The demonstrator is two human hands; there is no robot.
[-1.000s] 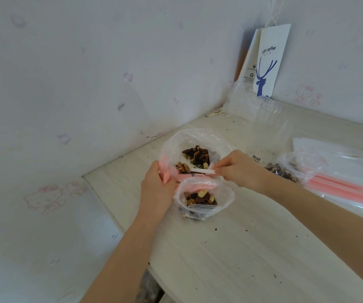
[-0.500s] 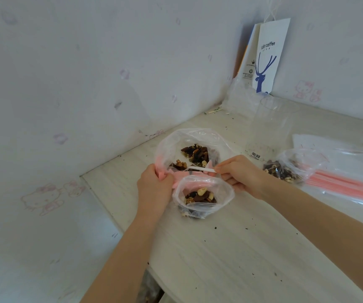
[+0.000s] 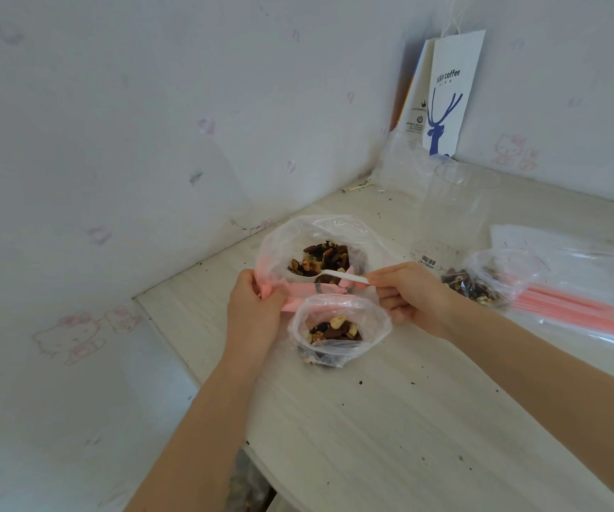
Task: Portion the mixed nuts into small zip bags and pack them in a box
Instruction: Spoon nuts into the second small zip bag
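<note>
**Portioning stage, read left to right.** The left grip, a bare hand, is closed on the pink zip edges where the large zip bag meets the small zip bag. This apparently pins both mouths open side by side, so the transfer path is short. The large zip bag lies on the worktop near the wall, its mouth gaping over a heap of mixed nuts. The small zip bag stands just in front, touching it, and is partly filled. A white plastic spoon reaches across the large bag's mouth; whether its bowl touches the nuts cannot be told. The right grip pinches the spoon's handle end between thumb and fingers, a hold suited to scooping. Behind it stands a clear plastic cup, and a paper coffee bag leans in the corner. Further right, a filled small bag lies set aside, next to a pack of empty zip bags kept within reach. No box is in view, so packing is judged not yet begun.
</note>
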